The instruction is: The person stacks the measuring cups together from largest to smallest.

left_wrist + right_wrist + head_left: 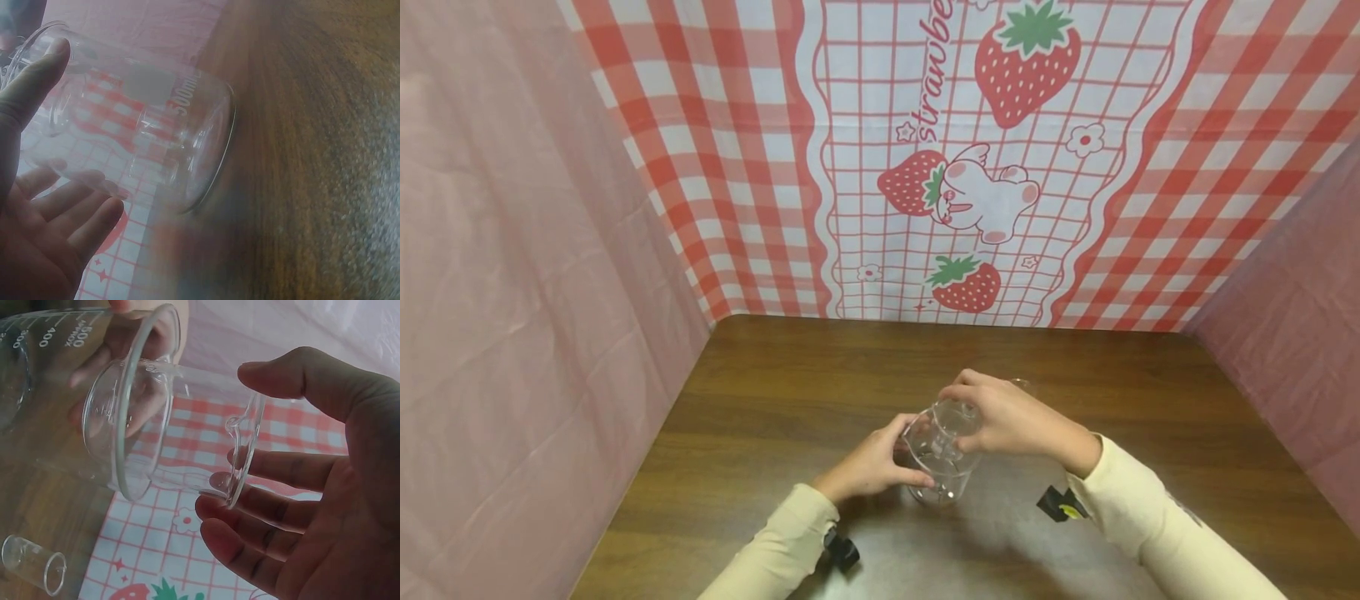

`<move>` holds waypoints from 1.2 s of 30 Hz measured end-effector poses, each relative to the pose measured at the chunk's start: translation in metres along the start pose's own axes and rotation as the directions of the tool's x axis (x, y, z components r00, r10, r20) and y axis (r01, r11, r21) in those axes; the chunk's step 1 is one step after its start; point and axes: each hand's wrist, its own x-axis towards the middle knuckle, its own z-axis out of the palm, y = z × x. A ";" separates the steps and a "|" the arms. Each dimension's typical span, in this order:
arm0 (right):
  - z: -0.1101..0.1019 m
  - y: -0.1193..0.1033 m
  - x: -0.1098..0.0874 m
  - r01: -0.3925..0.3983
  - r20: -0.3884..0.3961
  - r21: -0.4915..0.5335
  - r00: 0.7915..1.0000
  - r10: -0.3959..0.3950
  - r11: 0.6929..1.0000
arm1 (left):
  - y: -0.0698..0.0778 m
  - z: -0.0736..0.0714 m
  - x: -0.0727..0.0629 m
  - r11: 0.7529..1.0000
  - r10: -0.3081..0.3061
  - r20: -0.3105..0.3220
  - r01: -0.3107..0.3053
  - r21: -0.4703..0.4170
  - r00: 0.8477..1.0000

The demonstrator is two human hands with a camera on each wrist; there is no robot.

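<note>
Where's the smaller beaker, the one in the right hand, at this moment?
In the right wrist view, the smaller beaker is near the centre, its rim end held by the right hand, its base inside the mouth of the large beaker.

A brown wood-grain table [790, 375], strawberry-print checked cloth [955, 167] behind it, pink fabric [535, 292] at both sides

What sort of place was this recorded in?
Probably a small, curtained-off tabletop filming set-up: a wood-look table stands against a strawberry-print cloth, with plain pink drapes on either side.
</note>
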 end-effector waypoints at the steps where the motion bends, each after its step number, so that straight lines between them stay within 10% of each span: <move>1: 0.001 0.000 0.000 0.011 0.001 -0.005 1.000 -0.011 1.000 | 0.000 0.000 0.000 1.000 -0.001 0.000 0.001 0.000 1.000; 36: 0.026 -0.001 0.007 0.080 0.055 -0.081 0.996 -0.076 0.993 | 0.001 -0.001 -0.001 0.999 -0.034 0.007 0.034 0.029 0.999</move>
